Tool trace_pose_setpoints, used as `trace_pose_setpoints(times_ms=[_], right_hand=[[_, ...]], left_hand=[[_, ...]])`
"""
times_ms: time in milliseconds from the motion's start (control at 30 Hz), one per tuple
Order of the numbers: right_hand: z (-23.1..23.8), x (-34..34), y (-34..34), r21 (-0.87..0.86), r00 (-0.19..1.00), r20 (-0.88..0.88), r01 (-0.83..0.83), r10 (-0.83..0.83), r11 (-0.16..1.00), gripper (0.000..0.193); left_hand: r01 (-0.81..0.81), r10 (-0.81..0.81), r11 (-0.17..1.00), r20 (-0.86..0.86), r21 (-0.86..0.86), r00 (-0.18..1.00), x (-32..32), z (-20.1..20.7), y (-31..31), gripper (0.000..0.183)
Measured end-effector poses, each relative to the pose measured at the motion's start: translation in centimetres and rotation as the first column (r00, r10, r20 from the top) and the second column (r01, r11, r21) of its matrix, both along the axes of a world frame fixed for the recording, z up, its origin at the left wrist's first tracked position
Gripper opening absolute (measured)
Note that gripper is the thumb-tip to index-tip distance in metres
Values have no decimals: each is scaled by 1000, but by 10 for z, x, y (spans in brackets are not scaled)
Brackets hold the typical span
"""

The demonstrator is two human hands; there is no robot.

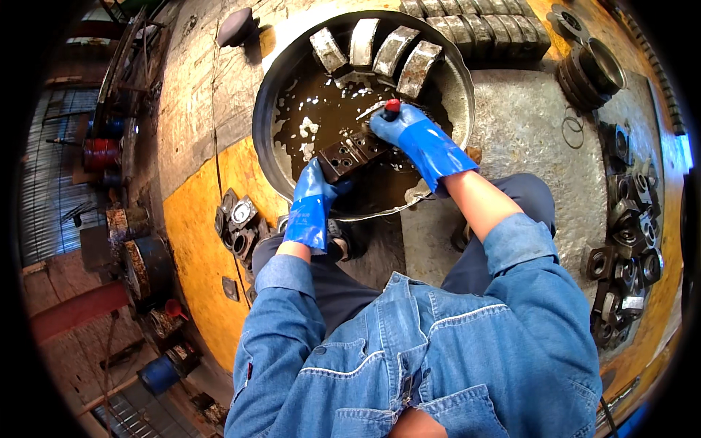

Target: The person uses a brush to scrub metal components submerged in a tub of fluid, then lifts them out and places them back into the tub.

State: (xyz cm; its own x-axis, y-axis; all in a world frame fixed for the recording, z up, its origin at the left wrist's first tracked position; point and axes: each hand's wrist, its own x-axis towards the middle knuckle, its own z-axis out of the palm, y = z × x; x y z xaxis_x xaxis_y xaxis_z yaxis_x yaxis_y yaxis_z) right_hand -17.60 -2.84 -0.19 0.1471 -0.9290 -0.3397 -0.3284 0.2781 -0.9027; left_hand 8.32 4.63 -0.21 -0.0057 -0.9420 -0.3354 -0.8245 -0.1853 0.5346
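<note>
My left hand (311, 198), in a blue rubber glove, grips the near-left end of a dark metal block with round holes (343, 159). The block is tilted above murky liquid in a wide round metal pan (264, 157). Just beyond the block's far-right end, my right hand (400, 125), gloved the same way, is closed round a tool with a red handle end (392, 106). The tool's working end is hidden by the hand and cannot be made out. Several curved metal blocks (395, 51) lean in a row along the pan's far side.
Behind the pan at right stand rows of metal blocks (488, 35). Stacked metal rings (590, 73) and two thin rings (572, 133) lie to the right, above a pile of square bearing-like parts (628, 241). More small parts (241, 219) lie left; a dark rounded object (236, 28) lies far left.
</note>
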Motion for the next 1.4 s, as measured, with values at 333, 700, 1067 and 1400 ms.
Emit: trace_pose_setpoints(times_ms=[333, 700, 1067, 1400], right_hand=[[-33, 34, -15, -143, 995, -38, -93, 88, 985, 21], [-21, 32, -9, -207, 977, -80, -208, 196, 956, 22], [48, 34, 20, -201, 852, -480, -339, 209, 919, 31], [45, 35, 21, -344, 914, -392, -254, 108, 904, 26]], left_hand=[[0, -2, 999, 60, 35, 998, -17, 27, 0, 78], [22, -23, 999, 10, 35, 1000, -14, 10, -7, 78], [10, -8, 999, -31, 41, 999, -5, 5, -2, 81], [30, -28, 999, -87, 22, 996, -4, 6, -2, 73]])
